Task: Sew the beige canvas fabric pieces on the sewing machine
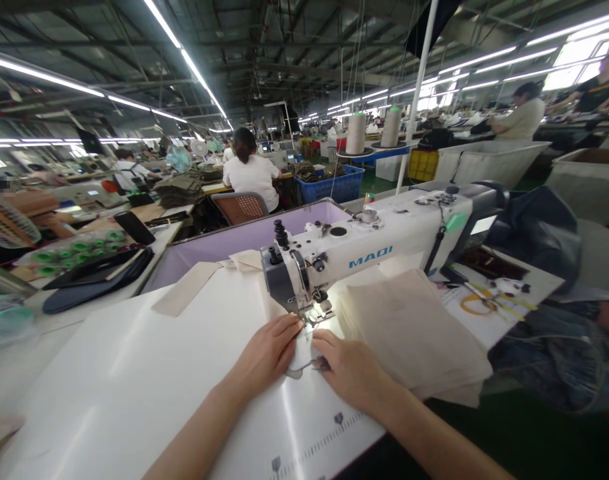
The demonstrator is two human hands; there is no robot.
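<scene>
At the white sewing machine (369, 243), my left hand (270, 347) rests on the table with its fingers stretched toward the presser foot (320, 315). No held thing shows in it. My right hand (351, 367) is just right of the needle area, thumb and index finger close together at the lit plate. Its other fingers curl around a small dark metal thing (321, 364), mostly hidden, whose kind I cannot make out. A stack of beige cloth pieces (414, 327) lies right of the needle, close to my right hand. Behind the machine head lie more beige cloth pieces (187, 290).
A purple-lined bin (209, 250) borders the table's far side. Two thread cones (355, 133) stand behind the machine. Yellow-handled tools (479, 303) lie at the right. A person in a white top (251, 173) sits ahead, near a blue basket (329, 185). A phone (134, 228) stands at left.
</scene>
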